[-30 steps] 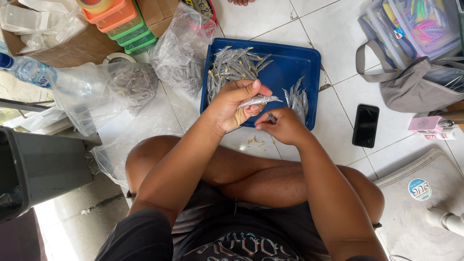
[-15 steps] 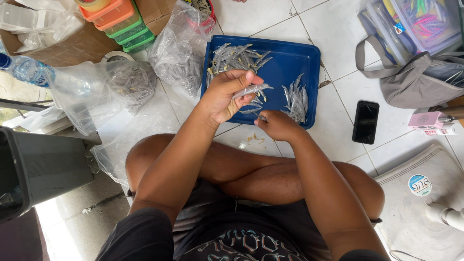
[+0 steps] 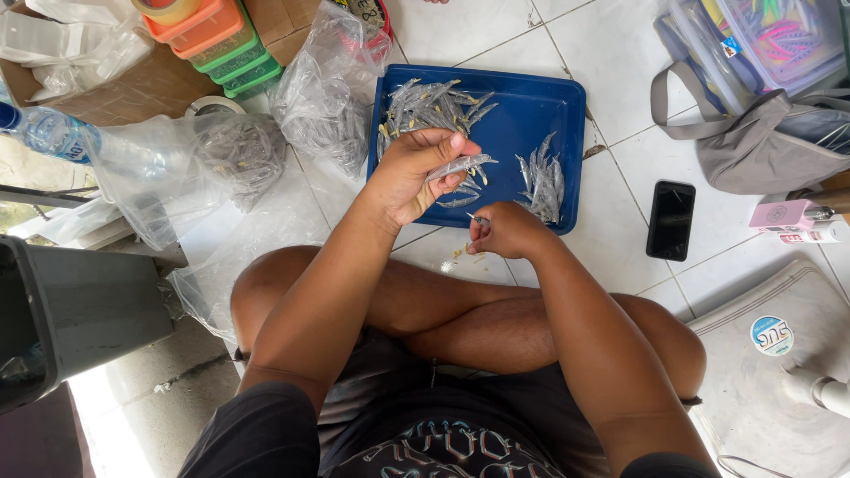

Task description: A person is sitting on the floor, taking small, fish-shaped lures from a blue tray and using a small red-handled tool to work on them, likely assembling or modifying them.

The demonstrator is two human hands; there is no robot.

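One small silver fish (image 3: pixel 460 165) is pinched in the left hand (image 3: pixel 416 177); a fish scrap (image 3: pixel 475 219) is clamped by the right hand (image 3: pixel 505 232) beside the blue tray (image 3: pixel 518 106).

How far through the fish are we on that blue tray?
Done, it seems: a small pile of fish on the blue tray. In hand: left hand holds one fish; right hand pinches a small piece. Left: the larger pile.
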